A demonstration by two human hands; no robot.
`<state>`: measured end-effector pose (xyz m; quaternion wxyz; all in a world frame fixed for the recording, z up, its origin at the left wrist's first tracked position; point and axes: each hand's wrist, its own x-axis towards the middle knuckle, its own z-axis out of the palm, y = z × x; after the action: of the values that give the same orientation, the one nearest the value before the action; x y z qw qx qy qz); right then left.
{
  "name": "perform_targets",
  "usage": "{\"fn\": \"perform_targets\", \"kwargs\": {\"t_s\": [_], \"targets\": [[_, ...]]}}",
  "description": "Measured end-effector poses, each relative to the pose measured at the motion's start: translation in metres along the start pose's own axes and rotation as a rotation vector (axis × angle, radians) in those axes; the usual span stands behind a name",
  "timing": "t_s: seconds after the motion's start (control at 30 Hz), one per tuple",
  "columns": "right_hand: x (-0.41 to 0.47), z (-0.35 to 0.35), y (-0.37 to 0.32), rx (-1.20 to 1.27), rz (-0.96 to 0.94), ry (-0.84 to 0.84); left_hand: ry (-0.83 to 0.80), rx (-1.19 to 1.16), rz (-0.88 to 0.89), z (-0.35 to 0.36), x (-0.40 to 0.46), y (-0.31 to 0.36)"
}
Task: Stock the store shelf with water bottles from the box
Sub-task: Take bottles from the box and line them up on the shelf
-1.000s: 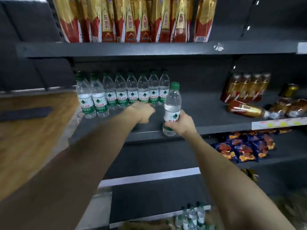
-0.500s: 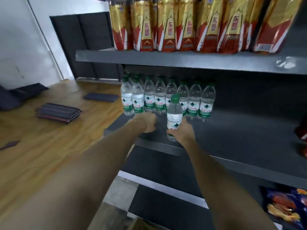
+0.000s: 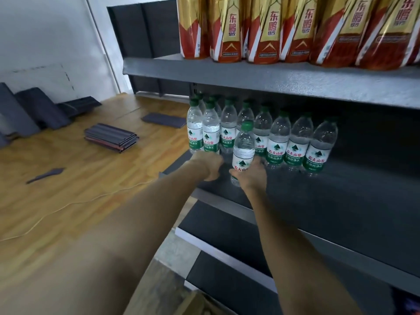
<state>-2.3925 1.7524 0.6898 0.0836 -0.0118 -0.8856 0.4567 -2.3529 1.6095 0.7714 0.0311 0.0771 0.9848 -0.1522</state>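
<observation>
A row of clear water bottles [image 3: 295,148] with green caps and green-white labels stands at the back of the dark grey middle shelf [image 3: 341,201]. My right hand [image 3: 251,177] grips the lower part of one more water bottle [image 3: 243,146], upright, just in front of the row's left half. My left hand [image 3: 210,164] sits to its left with fingers curled, at the foot of the leftmost bottles; nothing shows inside it. A brown corner, perhaps the box [image 3: 195,302], peeks in at the bottom edge.
The upper shelf [image 3: 272,78] carries several red-and-gold drink bottles [image 3: 268,30] close overhead. Lower shelves [image 3: 227,237] jut out below my arms. On the wooden floor to the left lie a stack of dark panels [image 3: 111,137] and a thin cable [image 3: 68,204].
My view has swung left and closer to the shelf. My right hand has carried the bottle leftward, up against the front of the row. My left hand stays curled beside it.
</observation>
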Motion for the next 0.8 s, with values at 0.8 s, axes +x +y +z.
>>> {"fn": "perform_targets", "kwargs": {"t_s": [0.8], "targets": [[0.038, 0.019, -0.023, 0.009, -0.053, -0.170, -0.011, -0.008, -0.122, 0.002, 0.010, -0.035]]}}
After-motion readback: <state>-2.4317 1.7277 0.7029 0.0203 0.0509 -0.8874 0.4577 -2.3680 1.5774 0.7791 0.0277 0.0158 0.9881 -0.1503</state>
